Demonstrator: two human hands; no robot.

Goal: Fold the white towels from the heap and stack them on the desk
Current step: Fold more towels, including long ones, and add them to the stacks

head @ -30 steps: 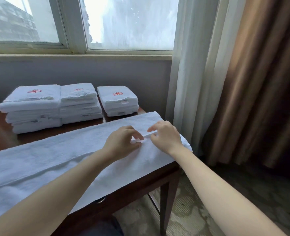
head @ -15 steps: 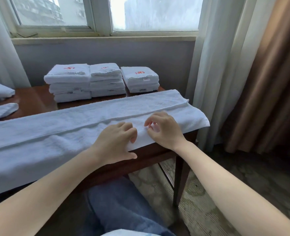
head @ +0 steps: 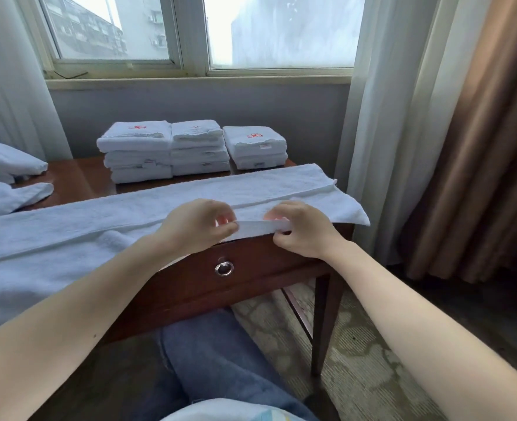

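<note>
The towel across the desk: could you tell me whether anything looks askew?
The towel is not square on the desk: its right end juts past the desk's corner, and its left part sags over the front edge. The left hand and right hand pinch its near edge.

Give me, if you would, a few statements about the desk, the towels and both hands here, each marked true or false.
1. The left hand and right hand both have a grip on the near edge of the long towel. True.
2. The folded towels form one single stack. False: three stacks stand side by side at the back of the desk.
3. The drawer is pulled open. False: it is closed, with its ring pull hanging on the front.
4. A heap of unfolded towels lies at the desk's left end. True.
</note>
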